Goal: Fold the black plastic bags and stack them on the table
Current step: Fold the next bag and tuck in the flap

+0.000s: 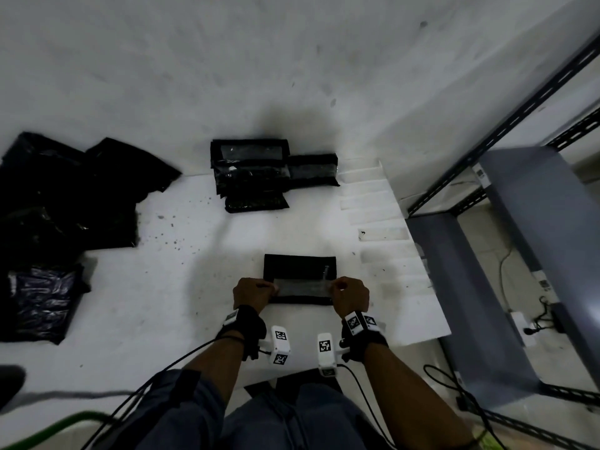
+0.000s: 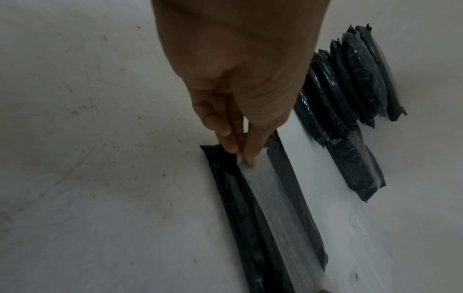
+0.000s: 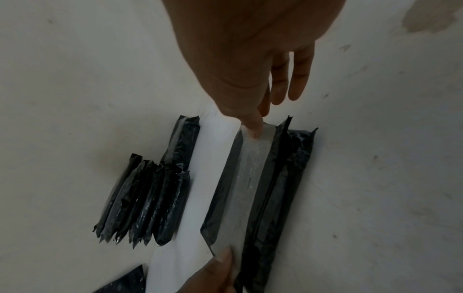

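Observation:
A folded black plastic bag point(image 1: 300, 271) lies flat on the white table point(image 1: 181, 287) just in front of me. A pale grey strip point(image 1: 302, 287) runs along its near flap. My left hand point(image 1: 256, 292) pinches the left end of that strip, thumb against fingertips point(image 2: 244, 156). My right hand point(image 1: 349, 293) pinches the right end point(image 3: 253, 130). In the wrist views the bag point(image 2: 275, 208) point(image 3: 250, 188) stretches between both hands. A stack of folded black bags point(image 1: 253, 173) point(image 2: 350, 89) point(image 3: 150, 198) lies further back against the wall.
A loose pile of unfolded black bags point(image 1: 65, 196) covers the table's left side, with a crumpled one point(image 1: 42, 303) nearer me. Several white strips point(image 1: 380, 203) lie along the table's right edge. A grey metal shelf frame point(image 1: 487, 254) stands to the right, with cables on the floor.

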